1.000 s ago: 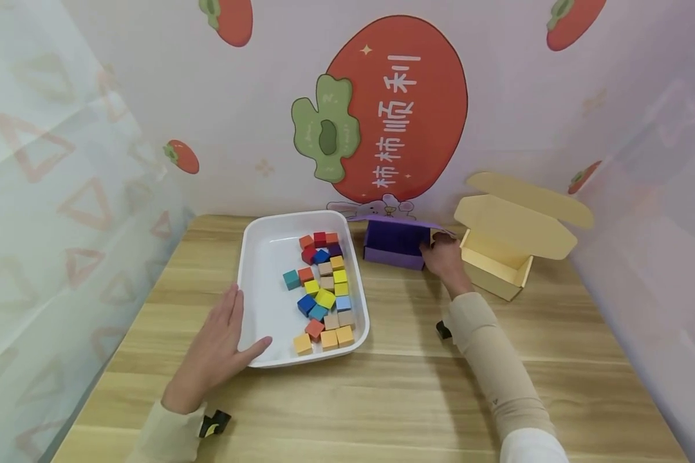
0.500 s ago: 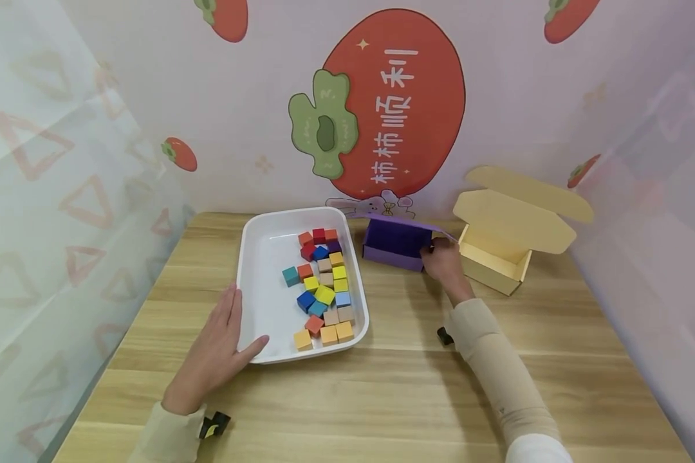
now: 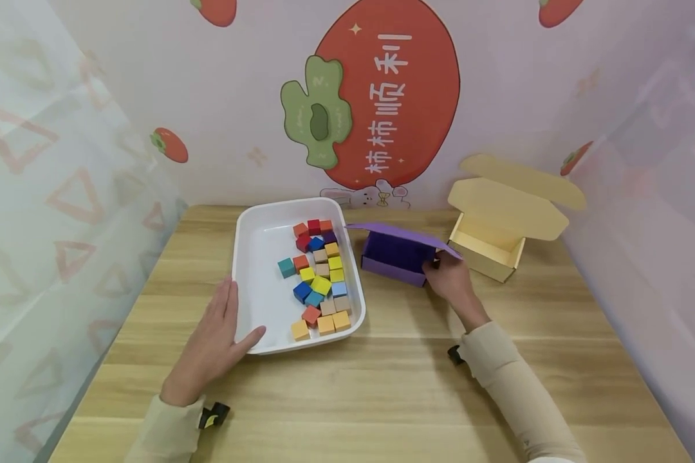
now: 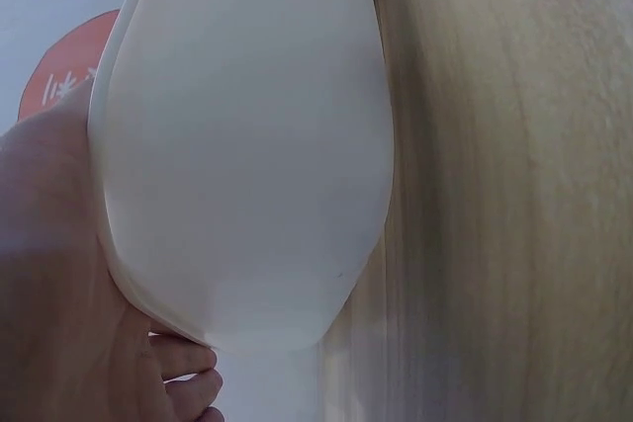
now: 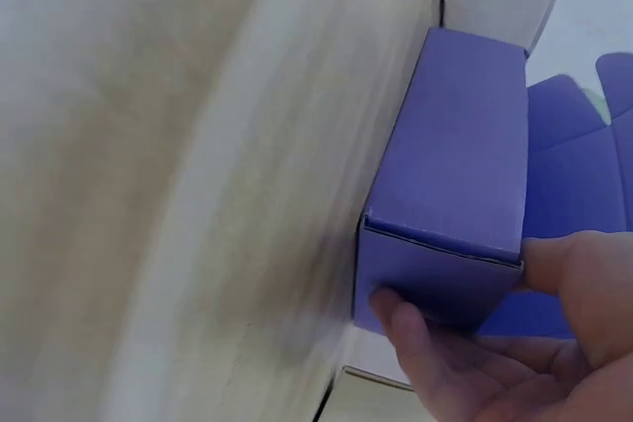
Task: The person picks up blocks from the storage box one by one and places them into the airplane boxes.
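Note:
At the near left corner of a white tray [image 3: 253,207], my left hand [image 3: 211,341] rests along the rim with straight fingers and the thumb spread. The left wrist view has the tray's outer wall [image 4: 247,145] beside that palm. Several coloured wooden cubes [image 3: 321,286] lie in the tray's right half. My right hand [image 3: 453,281] pinches the right end wall of a purple cardboard box [image 3: 392,269], its lid raised. In the right wrist view the thumb is inside the purple box [image 5: 450,145], with fingers against the outside.
A pale yellow cardboard box [image 3: 486,256] with its lid up stands right of the purple one. Behind the wooden table [image 3: 347,399] is a wall hanging [image 3: 399,96] printed with a big red fruit. Pale curtains stand at both sides.
My right hand has drawn the purple box slightly toward me, away from the back wall. The left hand stays at the tray. The head view has tilted down a little.

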{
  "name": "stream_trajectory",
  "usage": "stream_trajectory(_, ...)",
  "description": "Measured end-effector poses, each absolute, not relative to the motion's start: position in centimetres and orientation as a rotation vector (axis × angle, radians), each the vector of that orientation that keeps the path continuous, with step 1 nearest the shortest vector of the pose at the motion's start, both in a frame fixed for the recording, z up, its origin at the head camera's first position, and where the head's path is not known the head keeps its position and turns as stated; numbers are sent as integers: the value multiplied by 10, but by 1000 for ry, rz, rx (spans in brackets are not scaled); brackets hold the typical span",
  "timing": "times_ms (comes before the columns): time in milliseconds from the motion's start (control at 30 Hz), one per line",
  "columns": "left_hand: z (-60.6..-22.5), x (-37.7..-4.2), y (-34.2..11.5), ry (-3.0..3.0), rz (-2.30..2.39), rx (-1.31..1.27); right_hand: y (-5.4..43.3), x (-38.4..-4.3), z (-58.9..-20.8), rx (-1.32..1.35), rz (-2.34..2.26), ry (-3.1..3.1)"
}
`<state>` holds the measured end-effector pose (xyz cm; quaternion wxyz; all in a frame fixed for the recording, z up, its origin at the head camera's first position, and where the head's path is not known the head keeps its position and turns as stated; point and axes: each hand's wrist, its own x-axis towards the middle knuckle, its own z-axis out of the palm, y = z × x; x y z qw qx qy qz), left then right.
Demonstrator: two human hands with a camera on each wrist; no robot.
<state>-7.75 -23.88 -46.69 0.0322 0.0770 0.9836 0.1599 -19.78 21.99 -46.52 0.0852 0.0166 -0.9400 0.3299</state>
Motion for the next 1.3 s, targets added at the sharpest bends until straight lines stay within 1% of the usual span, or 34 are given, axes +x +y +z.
stream_trajectory(267, -464, -79, -240, 3028, 491, 243, 216, -167, -461, 69, 1048, -2783)
stream_trajectory(433, -462, -80, -241, 3035, 483, 239, 211, -149, -458, 169, 1069, -2766)
stream_trajectory(567, -461, -81, -242, 3032, 494, 235, 214, -132, -453, 210, 1003, -2871)
stream_trajectory(733, -460, -82, -241, 3024, 503, 247, 236, -103, -433, 119, 822, -3046)
stream_trajectory(833, -458, -83, -240, 3022, 500, 257, 250, -92, -416, 104, 650, -3018)
stream_trajectory(900, -457, -84, -241, 3025, 506, 260, 257, -95, -408, 191, 562, -2963)
stream_trajectory(1000, -455, -84, -243, 3035, 510, 255, 259, -109, -407, 367, 548, -2897)
stream_trajectory(1167, -459, -83, -245, 3029, 524, 258, 258, -139, -426, 554, 642, -2698)
stream_trajectory(1300, -465, -81, -242, 3010, 537, 271, 260, -152, -439, 622, 726, -2504)
